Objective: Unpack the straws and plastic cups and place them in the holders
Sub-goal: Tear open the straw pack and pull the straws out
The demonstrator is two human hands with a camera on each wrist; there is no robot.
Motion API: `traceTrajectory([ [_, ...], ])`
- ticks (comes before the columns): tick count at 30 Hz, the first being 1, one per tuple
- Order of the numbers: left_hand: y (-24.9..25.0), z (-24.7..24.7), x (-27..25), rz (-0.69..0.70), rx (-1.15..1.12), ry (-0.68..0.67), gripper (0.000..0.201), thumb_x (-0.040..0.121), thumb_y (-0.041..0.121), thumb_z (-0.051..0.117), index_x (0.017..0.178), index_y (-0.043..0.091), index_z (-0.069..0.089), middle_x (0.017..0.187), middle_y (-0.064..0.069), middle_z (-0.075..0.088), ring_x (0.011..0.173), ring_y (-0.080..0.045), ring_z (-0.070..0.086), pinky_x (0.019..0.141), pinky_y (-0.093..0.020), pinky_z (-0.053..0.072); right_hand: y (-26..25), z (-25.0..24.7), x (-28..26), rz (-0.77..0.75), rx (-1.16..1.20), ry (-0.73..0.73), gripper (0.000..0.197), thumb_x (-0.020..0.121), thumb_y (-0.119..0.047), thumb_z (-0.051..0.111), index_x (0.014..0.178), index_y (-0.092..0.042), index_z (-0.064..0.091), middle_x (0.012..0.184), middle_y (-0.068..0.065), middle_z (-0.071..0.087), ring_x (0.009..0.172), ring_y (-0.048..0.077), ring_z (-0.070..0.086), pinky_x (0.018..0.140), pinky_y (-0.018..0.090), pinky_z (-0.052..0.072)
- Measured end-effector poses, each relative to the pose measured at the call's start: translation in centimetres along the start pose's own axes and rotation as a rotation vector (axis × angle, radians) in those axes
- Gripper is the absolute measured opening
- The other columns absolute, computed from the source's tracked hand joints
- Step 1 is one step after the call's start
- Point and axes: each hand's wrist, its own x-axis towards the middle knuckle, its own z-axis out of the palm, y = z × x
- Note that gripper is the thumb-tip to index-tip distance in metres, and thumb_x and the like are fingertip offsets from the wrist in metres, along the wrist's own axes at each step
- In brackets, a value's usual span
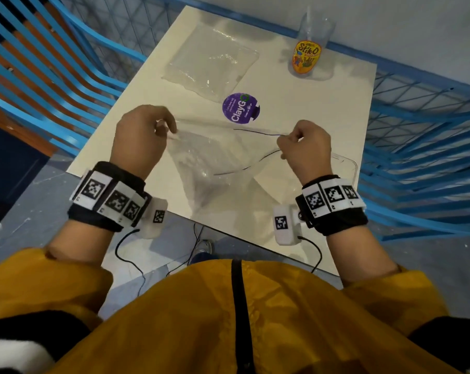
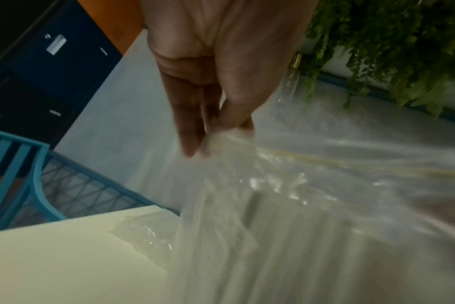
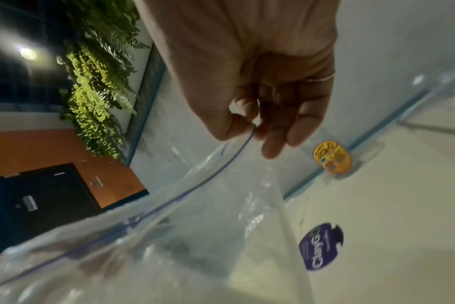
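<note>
The bag hangs above the tabletop, stretched between both hands, its blue zip line bowed open. The left hand pinches one corner; the right hand pinches the zip edge, seemingly to spread the mouth for reaching in. What is inside is too blurred to tell. A second bag lies flat further back, and the Stik-O jar, likely a holder, waits at the far edge.

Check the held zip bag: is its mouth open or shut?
Open: both hands pull the zip bag apart, its two dark zip lines spread wide.
</note>
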Motion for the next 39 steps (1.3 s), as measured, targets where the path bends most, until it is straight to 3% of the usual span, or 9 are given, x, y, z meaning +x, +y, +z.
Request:
traceTrajectory([
  [6,0.7,1.7,-0.8,-0.097,0.090,-0.181,0.058,0.082,0.006,0.062,0.137,0.016,0.045,0.126,-0.010,0.050,0.093,-0.030,0.059,0.079,-0.038,0.053,-0.4,0.0,0.3,-0.033,0.084,-0.056,0.019,0.065,-0.005,0.054,0.065,-0.020,0.041,0.067,0.003,0.046,0.068,0.040,0.061,0.060,0.039,0.050],
  [9,1.6,2.3,-0.6,-0.220,-0.151,-0.335,0.086,0.075,0.000,0.069,0.145,0.023,0.026,0.133,-0.004,0.040,0.089,-0.025,0.057,0.064,-0.037,0.058,-0.9,0.6,-0.7,-0.184,-0.134,-0.211,0.044,0.066,0.001,0.053,0.104,-0.021,0.053,0.107,0.007,0.049,0.098,0.030,0.052,0.081,0.037,0.043],
  [12,2.0,2.6,0.2,-0.124,-0.251,-0.474,0.091,0.073,-0.014,0.062,0.147,0.023,0.024,0.140,-0.004,0.035,0.083,-0.019,0.059,0.067,-0.017,0.053,-2.0,1.3,-0.5,-0.325,-0.355,-0.281,0.076,0.070,-0.015,0.064,0.138,-0.031,0.033,0.141,0.008,0.030,0.123,0.032,0.037,0.097,0.042,0.035],
  [15,2.3,2.4,0.9,-0.036,-0.285,-0.540,0.069,0.078,-0.021,0.051,0.133,0.021,0.050,0.138,-0.007,0.037,0.094,-0.010,0.056,0.071,0.000,0.045,-2.9,2.0,0.7,-0.306,-0.184,-0.434,0.056,0.079,-0.011,0.063,0.127,-0.029,0.041,0.134,0.007,0.035,0.100,0.032,0.056,0.086,0.050,0.052],
  [19,1.5,1.7,1.6,-0.163,-0.144,-0.196,0.035,0.089,-0.007,0.048,0.111,0.010,0.069,0.141,-0.011,0.044,0.109,-0.014,0.054,0.087,0.000,0.039,-3.9,2.4,1.1,-0.307,-0.161,-0.497,0.045,0.075,0.015,0.034,0.089,-0.025,0.051,0.113,0.005,0.047,0.071,0.031,0.057,0.059,0.048,0.056],
  [23,1.8,1.3,-0.6,-0.265,0.200,-0.408,0.078,0.086,0.046,0.060,0.149,0.030,0.018,0.143,-0.017,0.031,0.112,-0.036,0.055,0.093,-0.038,0.044,-3.8,3.6,1.6,-0.008,-0.060,-0.603,0.051,0.080,0.017,0.034,0.119,-0.007,0.057,0.120,0.011,0.054,0.058,0.020,0.057,0.054,0.030,0.055],
  [27,0.7,0.8,-3.8,-0.311,0.274,-0.587,0.093,0.089,0.040,0.057,0.145,0.044,-0.017,0.129,-0.024,0.041,0.087,-0.037,0.059,0.076,-0.037,0.048,-3.3,4.0,1.5,0.051,0.109,-0.533,0.052,0.080,0.014,0.038,0.127,-0.005,0.050,0.105,0.008,0.061,0.079,0.017,0.058,0.058,0.015,0.048],
  [33,-1.7,-0.6,-4.2,-0.498,-0.516,-0.574,0.099,0.088,0.004,0.060,0.145,0.049,-0.007,0.151,-0.014,0.031,0.111,-0.023,0.057,0.077,-0.037,0.060,-2.8,4.8,0.2,0.364,0.595,-0.670,0.059,0.076,0.029,0.031,0.123,-0.001,0.049,0.084,0.004,0.051,0.078,0.024,0.061,0.060,0.028,0.053],
  [39,-2.9,0.9,-2.5,-0.566,-1.309,-0.395,0.072,0.079,-0.022,0.037,0.138,0.019,0.039,0.122,0.001,0.051,0.096,-0.011,0.061,0.075,-0.019,0.054,-1.9,5.9,0.1,0.653,0.990,-0.660,0.054,0.064,0.015,0.030,0.103,-0.006,0.060,0.087,0.009,0.066,0.067,0.021,0.066,0.052,0.026,0.056],
])
